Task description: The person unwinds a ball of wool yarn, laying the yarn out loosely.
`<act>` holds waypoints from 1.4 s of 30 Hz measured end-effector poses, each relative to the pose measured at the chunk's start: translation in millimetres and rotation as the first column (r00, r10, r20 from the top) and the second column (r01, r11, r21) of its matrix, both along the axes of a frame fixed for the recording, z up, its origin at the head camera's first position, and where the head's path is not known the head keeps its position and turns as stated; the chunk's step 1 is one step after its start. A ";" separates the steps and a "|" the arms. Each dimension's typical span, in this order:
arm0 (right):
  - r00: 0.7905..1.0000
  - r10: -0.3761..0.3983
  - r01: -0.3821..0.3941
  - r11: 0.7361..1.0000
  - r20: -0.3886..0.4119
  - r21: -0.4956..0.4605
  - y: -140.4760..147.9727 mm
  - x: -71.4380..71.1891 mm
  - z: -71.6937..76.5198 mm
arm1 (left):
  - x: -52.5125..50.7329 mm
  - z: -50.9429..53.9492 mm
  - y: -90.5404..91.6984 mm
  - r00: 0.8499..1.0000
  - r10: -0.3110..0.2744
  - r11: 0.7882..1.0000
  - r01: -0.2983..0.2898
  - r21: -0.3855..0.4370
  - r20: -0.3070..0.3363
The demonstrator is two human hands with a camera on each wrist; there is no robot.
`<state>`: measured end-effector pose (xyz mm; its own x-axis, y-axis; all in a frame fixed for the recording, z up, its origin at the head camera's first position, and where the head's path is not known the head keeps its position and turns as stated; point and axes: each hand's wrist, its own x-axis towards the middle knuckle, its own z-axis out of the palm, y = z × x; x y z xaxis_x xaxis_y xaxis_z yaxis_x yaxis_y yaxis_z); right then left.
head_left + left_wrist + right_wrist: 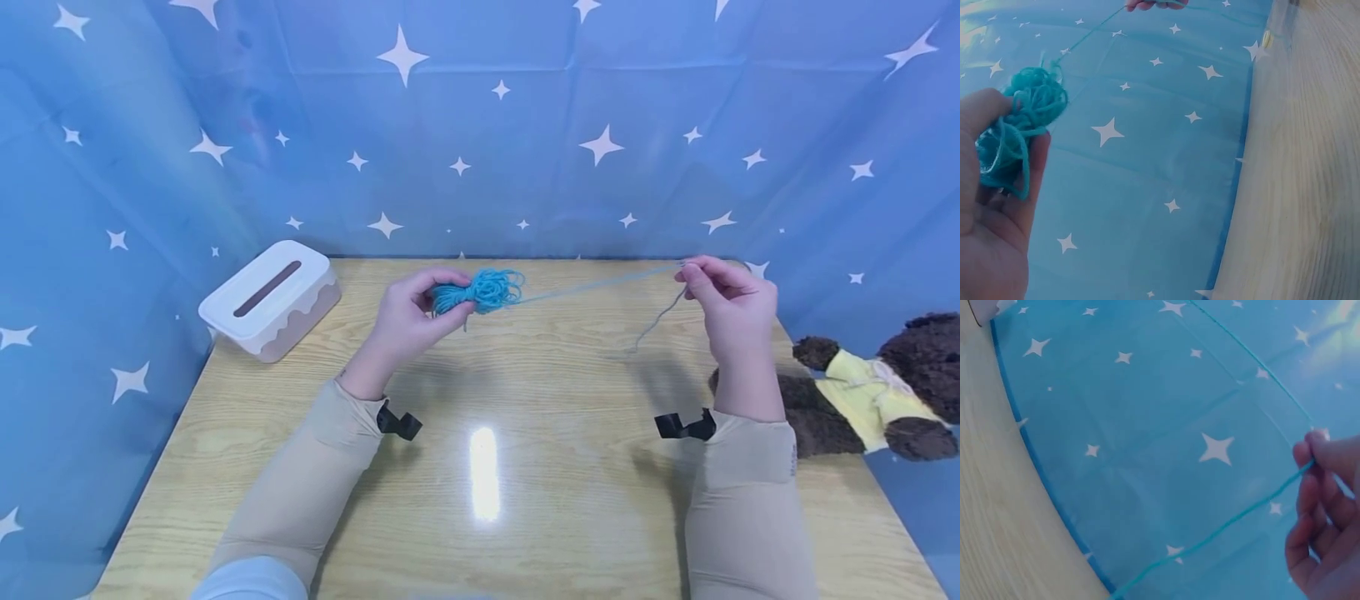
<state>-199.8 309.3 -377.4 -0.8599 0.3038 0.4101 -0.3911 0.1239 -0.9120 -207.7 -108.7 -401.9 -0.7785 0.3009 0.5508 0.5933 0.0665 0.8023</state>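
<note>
A looped bundle of blue yarn [491, 290] is held in the left hand [408, 312], between thumb and fingers, above the table. In the left wrist view the bundle [1035, 97] sticks out past the thumb of the left hand [997, 250]. One strand [592, 286] runs taut from it to the right hand [735, 304], whose thumb and index finger pinch it. The strand's loose end [655, 323] hangs below those fingertips. In the right wrist view the right hand [1329, 512] pinches the yarn [1229, 522].
A white-topped tissue box [262, 292] stands at the table's back left. A dark brown plush toy in a yellow garment [870, 396] lies at the right edge. Behind the wooden table [555, 467] hangs a blue star-patterned cloth [487, 183].
</note>
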 end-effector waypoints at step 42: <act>0.665 -0.006 -0.638 0.517 0.747 0.571 23.9 -26.1 -55.8 | 1.2 -1.1 5.2 0.997 -0.077 0.997 0.077 -0.001 0.019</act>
